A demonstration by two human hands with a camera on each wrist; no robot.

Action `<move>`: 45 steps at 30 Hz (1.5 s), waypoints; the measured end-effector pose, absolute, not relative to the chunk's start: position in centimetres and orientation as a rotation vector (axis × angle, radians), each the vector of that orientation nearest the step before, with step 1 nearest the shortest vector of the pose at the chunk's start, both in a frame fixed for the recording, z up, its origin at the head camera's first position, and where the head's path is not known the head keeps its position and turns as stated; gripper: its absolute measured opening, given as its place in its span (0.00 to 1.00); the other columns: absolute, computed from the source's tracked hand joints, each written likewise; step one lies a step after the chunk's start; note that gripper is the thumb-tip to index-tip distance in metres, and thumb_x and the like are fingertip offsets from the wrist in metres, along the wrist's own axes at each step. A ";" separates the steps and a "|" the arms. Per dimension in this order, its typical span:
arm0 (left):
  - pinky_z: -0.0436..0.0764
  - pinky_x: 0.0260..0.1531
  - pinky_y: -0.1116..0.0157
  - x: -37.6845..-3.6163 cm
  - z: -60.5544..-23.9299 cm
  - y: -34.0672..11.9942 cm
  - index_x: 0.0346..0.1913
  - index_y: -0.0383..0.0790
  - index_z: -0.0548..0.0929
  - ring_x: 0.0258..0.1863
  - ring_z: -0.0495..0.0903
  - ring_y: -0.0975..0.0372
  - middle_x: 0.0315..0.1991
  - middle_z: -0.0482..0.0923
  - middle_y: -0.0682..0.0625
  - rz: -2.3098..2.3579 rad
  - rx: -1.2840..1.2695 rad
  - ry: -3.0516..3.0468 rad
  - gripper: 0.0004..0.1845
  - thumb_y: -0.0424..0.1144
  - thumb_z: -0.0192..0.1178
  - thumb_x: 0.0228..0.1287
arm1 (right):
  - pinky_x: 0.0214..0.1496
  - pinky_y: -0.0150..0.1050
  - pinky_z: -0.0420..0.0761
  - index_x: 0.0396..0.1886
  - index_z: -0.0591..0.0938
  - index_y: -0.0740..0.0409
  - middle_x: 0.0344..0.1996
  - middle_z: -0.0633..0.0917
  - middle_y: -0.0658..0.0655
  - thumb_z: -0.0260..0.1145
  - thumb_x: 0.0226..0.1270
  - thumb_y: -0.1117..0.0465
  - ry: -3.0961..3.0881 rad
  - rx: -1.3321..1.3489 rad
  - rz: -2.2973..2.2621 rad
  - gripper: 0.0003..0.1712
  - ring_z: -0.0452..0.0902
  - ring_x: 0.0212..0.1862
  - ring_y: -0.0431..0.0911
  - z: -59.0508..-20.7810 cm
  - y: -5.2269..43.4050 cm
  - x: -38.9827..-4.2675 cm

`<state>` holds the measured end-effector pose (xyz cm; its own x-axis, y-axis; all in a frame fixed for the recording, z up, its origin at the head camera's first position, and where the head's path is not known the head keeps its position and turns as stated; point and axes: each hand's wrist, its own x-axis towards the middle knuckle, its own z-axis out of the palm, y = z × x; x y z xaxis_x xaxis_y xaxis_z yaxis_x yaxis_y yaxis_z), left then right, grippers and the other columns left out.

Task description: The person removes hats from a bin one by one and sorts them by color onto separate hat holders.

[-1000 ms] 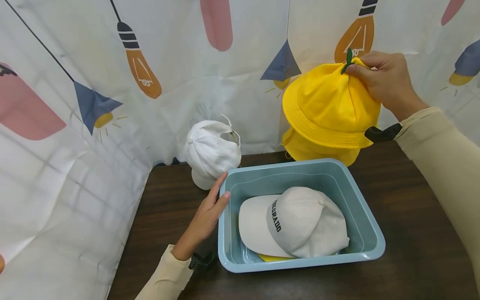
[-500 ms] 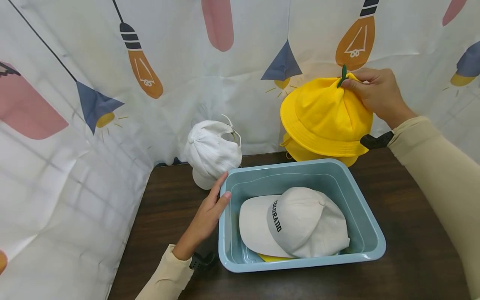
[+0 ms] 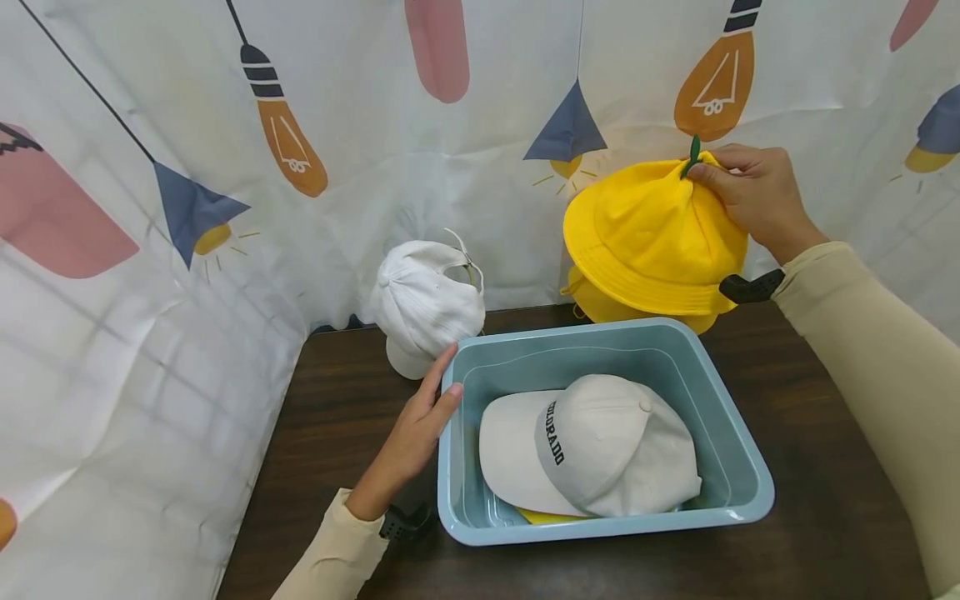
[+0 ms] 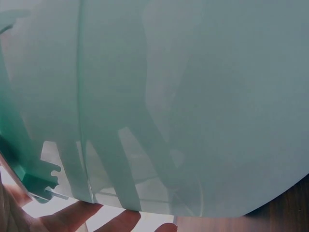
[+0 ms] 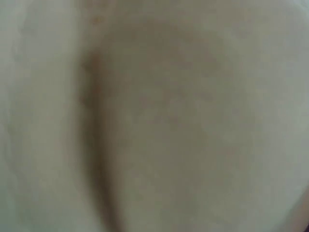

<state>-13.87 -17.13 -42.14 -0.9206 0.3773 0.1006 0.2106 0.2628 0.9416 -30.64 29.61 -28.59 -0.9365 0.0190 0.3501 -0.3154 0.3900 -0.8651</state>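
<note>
My right hand (image 3: 765, 196) pinches a yellow bucket hat (image 3: 652, 233) at its crown, beside a green leaf-shaped tab (image 3: 692, 158). More yellow fabric (image 3: 600, 298) shows beneath its brim, behind the blue tub (image 3: 735, 433). Along the tub's left side, my left hand (image 3: 412, 429) rests with fingers extended and the thumb at the rim. In the left wrist view its fingers (image 4: 123, 222) touch the tub's outer wall. Inside the tub lies an off-white cap (image 3: 600, 442) lettered COLORADO, over a strip of yellow (image 3: 547, 517). The right wrist view is a blur.
A white cap (image 3: 427, 296) stands against the patterned cloth backdrop (image 3: 495, 208), just beyond my left fingertips. The dark wooden table (image 3: 337, 400) ends at this backdrop at the back and left.
My right hand has come down and slightly left with the yellow bucket hat, mostly in the first half second. The left hand, tub and caps stay in place.
</note>
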 end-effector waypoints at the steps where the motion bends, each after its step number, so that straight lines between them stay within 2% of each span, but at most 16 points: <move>1: 0.68 0.66 0.34 -13.9 -42.1 -17.1 0.82 0.60 0.48 0.75 0.64 0.44 0.82 0.52 0.48 1.739 0.561 2.378 0.31 0.47 0.43 0.84 | 0.42 0.21 0.82 0.60 0.85 0.59 0.46 0.87 0.44 0.69 0.70 0.53 -2.347 0.265 1.566 0.23 0.85 0.41 0.34 -28.6 29.6 -30.6; 30: 0.68 0.66 0.33 -14.0 -42.4 -17.3 0.83 0.60 0.47 0.75 0.64 0.42 0.82 0.52 0.47 1.745 0.578 2.360 0.31 0.47 0.43 0.84 | 0.42 0.21 0.82 0.62 0.85 0.55 0.46 0.84 0.41 0.64 0.74 0.47 -2.517 0.249 1.558 0.25 0.80 0.41 0.39 -31.6 29.2 -30.2; 37: 0.67 0.66 0.33 -14.0 -42.4 -17.3 0.82 0.62 0.47 0.75 0.64 0.42 0.82 0.52 0.47 1.743 0.574 2.367 0.31 0.48 0.42 0.84 | 0.42 0.20 0.80 0.60 0.85 0.54 0.48 0.80 0.40 0.59 0.76 0.42 -2.598 0.257 1.463 0.27 0.75 0.45 0.40 -32.2 29.2 -30.1; 45: 0.69 0.65 0.33 -13.9 -42.3 -17.3 0.83 0.61 0.47 0.74 0.65 0.42 0.82 0.52 0.46 1.727 0.576 2.375 0.31 0.47 0.43 0.84 | 0.39 0.23 0.77 0.56 0.83 0.52 0.50 0.74 0.41 0.50 0.77 0.34 -2.742 0.235 1.344 0.32 0.72 0.44 0.41 -32.6 29.2 -30.1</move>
<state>-13.94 -17.34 -42.28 -0.9154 0.3892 0.1031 0.2180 0.2639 0.9396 -30.12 29.20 -32.58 -0.9851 -0.1022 0.1380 -0.1717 0.6038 -0.7784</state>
